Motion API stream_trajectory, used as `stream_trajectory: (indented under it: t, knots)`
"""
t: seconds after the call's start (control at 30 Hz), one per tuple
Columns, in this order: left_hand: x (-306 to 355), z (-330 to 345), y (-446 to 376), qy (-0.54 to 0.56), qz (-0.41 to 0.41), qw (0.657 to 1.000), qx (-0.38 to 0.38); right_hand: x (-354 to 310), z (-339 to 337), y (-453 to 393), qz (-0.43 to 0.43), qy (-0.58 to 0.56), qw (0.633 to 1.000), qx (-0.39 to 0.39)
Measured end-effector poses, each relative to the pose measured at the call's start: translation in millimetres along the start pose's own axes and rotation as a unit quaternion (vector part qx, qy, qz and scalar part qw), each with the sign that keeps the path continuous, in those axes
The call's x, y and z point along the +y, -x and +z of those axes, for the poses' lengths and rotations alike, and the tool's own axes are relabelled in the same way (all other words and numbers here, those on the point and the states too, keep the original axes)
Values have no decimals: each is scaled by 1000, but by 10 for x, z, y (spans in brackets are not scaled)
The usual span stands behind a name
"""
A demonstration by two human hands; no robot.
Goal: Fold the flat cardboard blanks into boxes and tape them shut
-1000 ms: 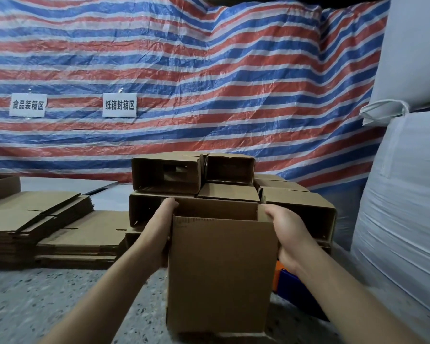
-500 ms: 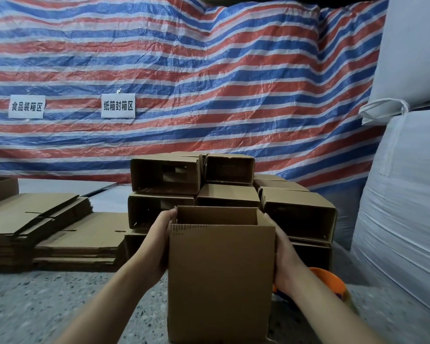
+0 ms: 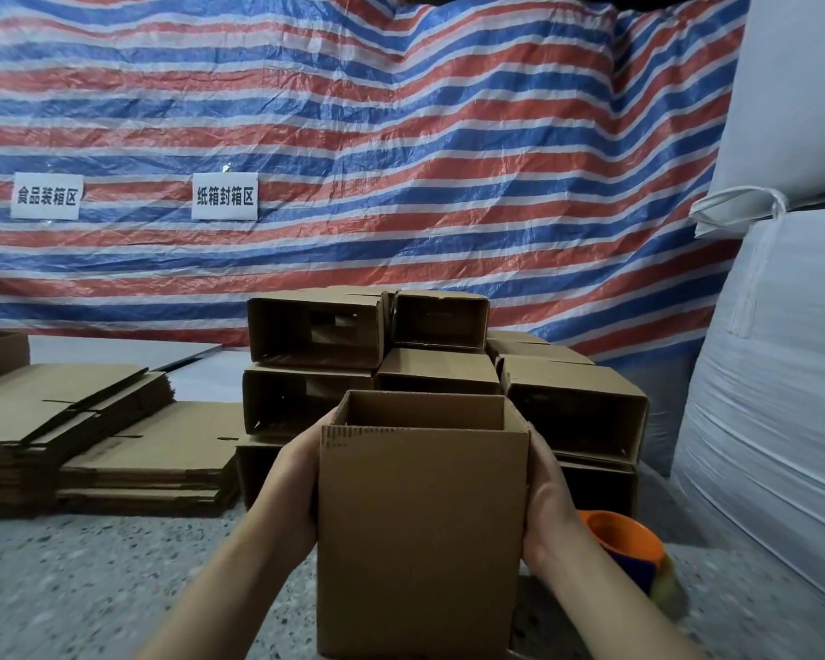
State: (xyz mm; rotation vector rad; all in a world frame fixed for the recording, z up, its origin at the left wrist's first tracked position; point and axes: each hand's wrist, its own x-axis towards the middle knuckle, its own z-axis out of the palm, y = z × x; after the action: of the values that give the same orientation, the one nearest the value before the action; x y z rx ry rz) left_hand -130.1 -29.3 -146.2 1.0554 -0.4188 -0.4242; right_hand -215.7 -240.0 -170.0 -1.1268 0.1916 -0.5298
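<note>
We see first the fingers: on both sides they go behind the walls of the box, so we cannot tell exactly how they lie, but each palm presses flat against a side wall. The left hand holds the left wall and the right hand holds the right wall, and the box is gripped between them. The box stands upright with its top open, so we look a little into its empty inside. It is in the middle of the view, near to us, over the speckled floor.

Just behind the box there is a pile of folded boxes, lying on their sides with the open ends toward us. To the left, stacks of flat cardboard blanks lie on the floor. To the right of the right wrist we see an orange tape dispenser, partly hidden. Behind everything hangs a striped tarp with two white signs, and big white sacks stand at the right.
</note>
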Motion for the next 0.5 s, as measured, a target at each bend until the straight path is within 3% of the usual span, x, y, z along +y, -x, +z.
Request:
stream_trajectory:
  t: [0.33,0.5]
  knots:
    - [45,-6,4,-70,-23,997,-23,18,11,-5,-14,-20,1000,14]
    - [2,-58,-38,-35,5,999,40,10,15,14,-17,-11,1000,11]
